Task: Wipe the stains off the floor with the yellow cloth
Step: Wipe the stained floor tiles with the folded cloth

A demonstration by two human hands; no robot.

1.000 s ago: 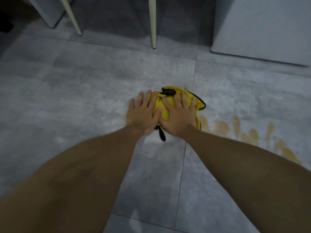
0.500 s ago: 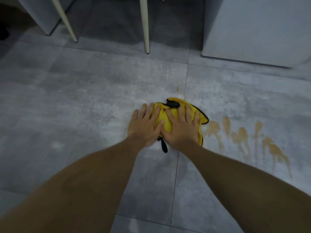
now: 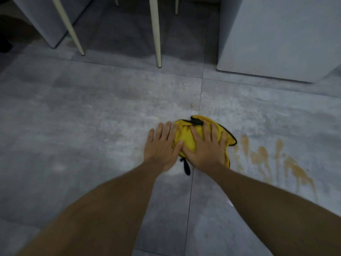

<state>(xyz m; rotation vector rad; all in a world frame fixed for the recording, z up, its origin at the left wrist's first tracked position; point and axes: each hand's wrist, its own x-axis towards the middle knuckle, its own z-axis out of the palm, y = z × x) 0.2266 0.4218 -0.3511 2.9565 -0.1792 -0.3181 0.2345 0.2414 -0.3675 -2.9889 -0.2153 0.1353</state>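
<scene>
A bunched yellow cloth (image 3: 186, 139) with black edging lies on the grey tiled floor (image 3: 92, 126), across a tile seam. My right hand (image 3: 206, 150) presses flat on top of it, fingers spread. My left hand (image 3: 160, 146) lies beside it, thumb and forefinger on the cloth's left edge and the other fingers on the floor. Orange-brown stains (image 3: 262, 156) streak the tile just right of the cloth and run toward me. A small orange speck (image 3: 192, 105) sits just beyond the cloth. The cloth's black loop (image 3: 186, 167) sticks out between my wrists.
Two cream furniture legs (image 3: 156, 34) (image 3: 73, 30) stand on the floor ahead. A pale grey cabinet (image 3: 276, 34) fills the far right, and another (image 3: 46, 19) the far left. Bare grey tiles stretch to the left of my hands.
Both hands have dragged the cloth back toward me and slightly right, away from the small speck. The view has tilted, so more of the stains shows.
</scene>
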